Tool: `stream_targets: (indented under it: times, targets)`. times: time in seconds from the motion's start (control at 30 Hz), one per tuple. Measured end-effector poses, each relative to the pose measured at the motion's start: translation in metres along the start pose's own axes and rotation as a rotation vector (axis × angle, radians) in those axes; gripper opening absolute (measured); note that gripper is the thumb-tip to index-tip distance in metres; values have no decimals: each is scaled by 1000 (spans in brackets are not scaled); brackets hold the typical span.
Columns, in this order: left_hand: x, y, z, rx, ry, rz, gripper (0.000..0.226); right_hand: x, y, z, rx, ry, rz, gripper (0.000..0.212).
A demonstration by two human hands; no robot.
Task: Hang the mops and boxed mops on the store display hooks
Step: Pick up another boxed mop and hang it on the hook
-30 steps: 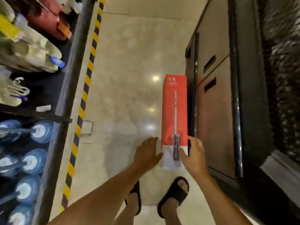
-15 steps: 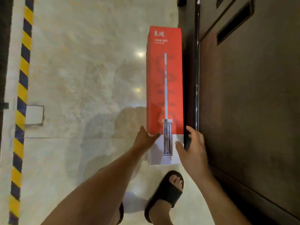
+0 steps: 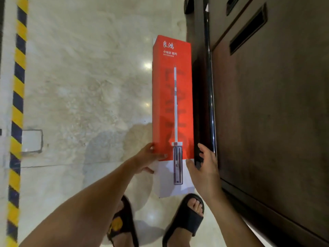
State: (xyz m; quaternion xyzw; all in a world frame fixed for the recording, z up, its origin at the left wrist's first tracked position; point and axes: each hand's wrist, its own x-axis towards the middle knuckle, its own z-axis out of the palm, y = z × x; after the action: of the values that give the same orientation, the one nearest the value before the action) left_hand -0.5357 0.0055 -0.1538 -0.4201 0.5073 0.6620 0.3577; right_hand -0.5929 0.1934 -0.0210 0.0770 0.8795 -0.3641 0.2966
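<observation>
Box: a tall red mop box (image 3: 172,97) with a white lower band, printed with a picture of a mop and white lettering near the far end; it stands against the dark cabinet, its far end on the floor.
Left hand: the left hand (image 3: 148,157) grips the box's left edge at the join of red and white; thumb laid across the front face, fingers wrapped behind and out of sight.
Right hand: the right hand (image 3: 204,168) is at the box's right edge, fingers curled loosely half-open; whether it has firm hold of the box cannot be told.
Cabinet: a dark wooden cabinet (image 3: 267,113) fills the right side, with two slot openings and a glossy black vertical bar (image 3: 210,86) just beside the box.
Floor: pale polished marble floor (image 3: 80,77), lamps reflected in it; a yellow-and-black striped strip (image 3: 17,104) runs along the left.
Feet: two black sandals (image 3: 185,221) below the box.
</observation>
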Motion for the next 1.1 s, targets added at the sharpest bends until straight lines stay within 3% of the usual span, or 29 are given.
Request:
stream_targets:
  times: [0.3,0.47,0.6,0.7,0.8,0.9,1.0,1.1]
  targets:
    - [-78,-18,-43,38,-56,-9,86,10,-22,18,206,-26,149,36]
    - [-151,-11,-59,-27,-152,42,84,1,-57,19,393,-137,296,48]
    - [-213,2,-63,-99,-225,42,73,-10,-80,18,428,-215,322,93]
    - [-250,11,-65,-103,-229,43,71,-40,-124,5,410,-179,244,70]
    - [-282,18,-64,-58,-207,38,74,-73,-159,-12,400,-134,177,39]
    - [-313,35,-59,-141,-185,26,73,-104,-180,-31,384,-161,154,48]
    - [-344,76,-52,-289,-31,102,85,-134,-195,-54,386,-177,145,36]
    - [-382,132,-46,-364,151,262,84,-170,-204,-76,371,-234,147,73]
